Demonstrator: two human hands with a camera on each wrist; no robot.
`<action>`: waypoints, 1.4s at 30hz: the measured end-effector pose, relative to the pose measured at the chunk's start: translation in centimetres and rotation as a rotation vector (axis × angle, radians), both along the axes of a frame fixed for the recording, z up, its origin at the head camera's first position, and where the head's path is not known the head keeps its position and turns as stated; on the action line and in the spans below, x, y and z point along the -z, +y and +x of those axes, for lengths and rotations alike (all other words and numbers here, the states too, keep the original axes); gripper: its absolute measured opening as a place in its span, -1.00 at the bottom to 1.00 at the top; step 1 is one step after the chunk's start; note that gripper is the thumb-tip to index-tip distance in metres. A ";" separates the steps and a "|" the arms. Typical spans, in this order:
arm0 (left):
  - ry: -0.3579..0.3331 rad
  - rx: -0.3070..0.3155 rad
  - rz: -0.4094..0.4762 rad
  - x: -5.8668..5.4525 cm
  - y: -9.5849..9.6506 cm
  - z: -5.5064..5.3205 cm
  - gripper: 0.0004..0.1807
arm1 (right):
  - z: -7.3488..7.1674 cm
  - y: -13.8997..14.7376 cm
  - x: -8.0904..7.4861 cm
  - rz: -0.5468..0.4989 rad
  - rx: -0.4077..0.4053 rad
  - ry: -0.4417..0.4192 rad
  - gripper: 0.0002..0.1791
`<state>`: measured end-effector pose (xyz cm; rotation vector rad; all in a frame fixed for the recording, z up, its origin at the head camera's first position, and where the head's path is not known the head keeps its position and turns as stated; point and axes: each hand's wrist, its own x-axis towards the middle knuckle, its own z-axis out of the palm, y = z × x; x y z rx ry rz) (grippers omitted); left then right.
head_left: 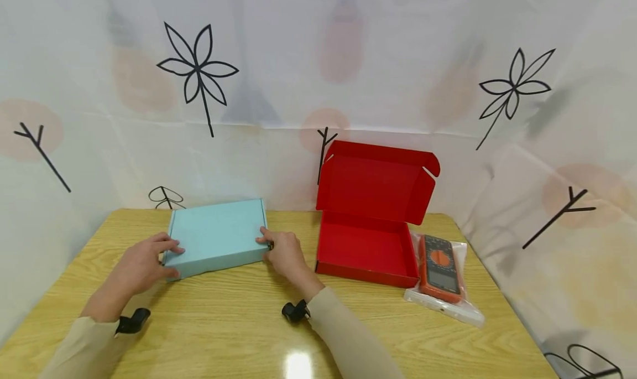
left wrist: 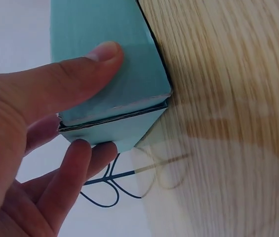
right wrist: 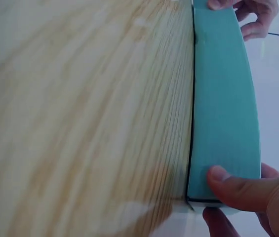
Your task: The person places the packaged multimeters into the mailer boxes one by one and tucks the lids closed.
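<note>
A closed light-blue cardboard box (head_left: 219, 232) lies flat on the wooden table at the back left. My left hand (head_left: 141, 263) grips its left front corner. In the left wrist view the thumb (left wrist: 87, 74) presses the front wall while other fingers touch the side wall. At the right end, my right hand (head_left: 286, 252) holds the other front corner. In the right wrist view its thumb (right wrist: 238, 190) lies on the front wall, with fingers around the end.
Right of the blue box stands an open red box (head_left: 368, 246) with its lid (head_left: 375, 185) raised. Beside it a red-and-black multimeter (head_left: 440, 265) lies in a clear plastic bag (head_left: 460, 310). A patterned cloth (head_left: 278, 52) hangs behind the table (head_left: 224, 323).
</note>
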<state>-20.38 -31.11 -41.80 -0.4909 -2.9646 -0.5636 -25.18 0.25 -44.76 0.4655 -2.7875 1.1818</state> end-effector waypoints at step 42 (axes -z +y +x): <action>0.004 0.052 -0.016 -0.3 -0.4 -0.2 -0.57 | -0.2 -0.1 0.3 -0.060 0.022 -0.010 -0.42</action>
